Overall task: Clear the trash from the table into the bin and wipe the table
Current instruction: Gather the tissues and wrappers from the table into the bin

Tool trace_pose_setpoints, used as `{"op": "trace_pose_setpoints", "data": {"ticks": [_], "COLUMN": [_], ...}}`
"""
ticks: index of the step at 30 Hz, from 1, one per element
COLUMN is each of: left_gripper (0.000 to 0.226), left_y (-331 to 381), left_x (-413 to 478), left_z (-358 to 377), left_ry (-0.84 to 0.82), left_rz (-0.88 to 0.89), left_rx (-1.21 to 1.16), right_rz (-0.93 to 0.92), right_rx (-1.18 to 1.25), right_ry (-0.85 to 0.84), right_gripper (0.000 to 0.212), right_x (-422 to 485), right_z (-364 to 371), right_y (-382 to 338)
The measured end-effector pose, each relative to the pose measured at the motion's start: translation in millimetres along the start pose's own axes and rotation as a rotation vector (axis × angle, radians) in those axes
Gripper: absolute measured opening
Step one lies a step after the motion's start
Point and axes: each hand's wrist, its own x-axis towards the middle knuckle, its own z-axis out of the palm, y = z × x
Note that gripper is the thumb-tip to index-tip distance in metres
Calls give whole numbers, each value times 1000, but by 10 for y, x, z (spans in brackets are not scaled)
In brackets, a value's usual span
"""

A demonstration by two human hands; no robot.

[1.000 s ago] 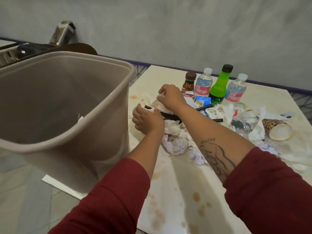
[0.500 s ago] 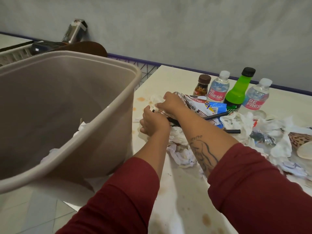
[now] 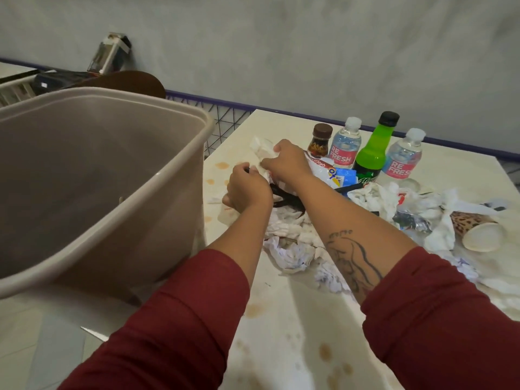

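Right hand has moved up to a white tissue, pinching it above the trash.
Left hand sits just beside it, fingers curled round trash at the worktop's left edge, beside the bin; the right forearm is tattooed. Two bottles behind read "RE FRESH", a green bottle between them.

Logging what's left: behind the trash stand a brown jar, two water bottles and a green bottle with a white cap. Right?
No: the head view shows the green bottle with a black cap. The jar and water bottles are as stated.
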Motion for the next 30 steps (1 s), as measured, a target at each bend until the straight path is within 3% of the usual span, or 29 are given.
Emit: {"op": "trace_pose_setpoints", "data": {"ticks": [6,18,30], "left_gripper": [23,27,26], "left_y": [297,851,1551], "left_x": [-255,-931,-1431], "left_z": [-153,-641,-1506], "left_ry": [9,60,107], "left_rz": [190,654,860], "left_rx": [-146,-117,-326], "right_rz": [45,-5,-115], "right_rx": [174,283,430], "right_ry": [131,348,437], "right_gripper": [49,41,41], "right_x": [-240,-942,-1510], "right_z": [-416,-1147,-1670], "right_y": [7,-92,-684]}}
